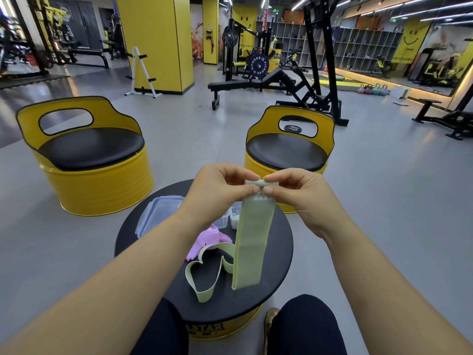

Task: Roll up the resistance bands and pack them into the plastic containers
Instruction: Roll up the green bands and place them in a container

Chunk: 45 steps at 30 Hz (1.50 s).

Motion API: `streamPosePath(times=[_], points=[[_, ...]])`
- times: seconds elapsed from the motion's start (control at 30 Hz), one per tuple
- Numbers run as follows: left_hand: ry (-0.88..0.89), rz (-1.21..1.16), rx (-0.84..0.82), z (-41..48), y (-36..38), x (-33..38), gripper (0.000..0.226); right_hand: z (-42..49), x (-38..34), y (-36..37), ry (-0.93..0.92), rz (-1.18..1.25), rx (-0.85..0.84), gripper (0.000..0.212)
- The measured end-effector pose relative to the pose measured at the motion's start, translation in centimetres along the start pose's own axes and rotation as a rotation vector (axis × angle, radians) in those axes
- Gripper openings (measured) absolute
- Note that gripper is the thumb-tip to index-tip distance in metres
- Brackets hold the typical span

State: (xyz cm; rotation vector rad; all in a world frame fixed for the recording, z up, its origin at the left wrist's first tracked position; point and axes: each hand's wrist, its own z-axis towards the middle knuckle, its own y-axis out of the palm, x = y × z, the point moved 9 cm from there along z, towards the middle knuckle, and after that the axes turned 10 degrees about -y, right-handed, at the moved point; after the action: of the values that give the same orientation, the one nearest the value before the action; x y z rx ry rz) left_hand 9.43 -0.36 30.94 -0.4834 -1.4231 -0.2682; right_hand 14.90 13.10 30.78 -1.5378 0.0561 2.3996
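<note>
We're looking across a gym: smooth grey floor [192, 129], a yellow steel-drum chair with a black round cushion [87, 160] left, a second drum chair [286, 149] right. Behind stand a yellow square pillar [153, 42], a black padded weight bench [245, 85] and grey cubby shelves [358, 47], with white strip lights [409, 11] overhead.

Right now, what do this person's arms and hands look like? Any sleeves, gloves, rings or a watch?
The left hand and right hand are bare, with no gloves and no rings visible on the fingers. The left forearm and right forearm are uncovered as far as the picture shows, with no sleeve, watch or wristband in view.
</note>
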Motion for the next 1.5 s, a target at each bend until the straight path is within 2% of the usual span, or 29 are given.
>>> streamPosePath(times=[0.17,0.5,0.73,0.9,1.1,1.27,1.5], points=[[0.021,-0.033,0.014,-0.1,0.0,0.3,0.02,-0.1,0.1,0.2,0.034,-0.021,-0.054,0.011],[0.037,-0.044,-0.008,-0.1,0.3,0.5,0.024,0.0,-0.5,-0.4,-0.014,-0.027,0.017,0.014],[-0.062,-0.057,-0.041,0.0,0.6,-0.6,0.009,-0.3,-0.3,-0.2,-0.029,0.022,0.026,0.019],[-0.046,-0.113,-0.03,0.1,0.3,-0.4,0.017,-0.3,-0.1,0.2,-0.013,0.022,-0.005,0.02],[-0.016,-0.119,-0.012,0.4,-0.1,-0.6,0.024,-0.1,0.0,0.3,0.018,-0.032,-0.025,0.01],[-0.029,-0.112,-0.025,0.4,0.2,-0.8,0.022,-0.1,-0.1,0.2,0.004,-0.015,-0.003,0.011],[-0.139,-0.111,-0.05,0.2,0.3,-1.9,0.01,-0.3,0.5,-0.4,-0.014,0.026,0.067,0.018]])
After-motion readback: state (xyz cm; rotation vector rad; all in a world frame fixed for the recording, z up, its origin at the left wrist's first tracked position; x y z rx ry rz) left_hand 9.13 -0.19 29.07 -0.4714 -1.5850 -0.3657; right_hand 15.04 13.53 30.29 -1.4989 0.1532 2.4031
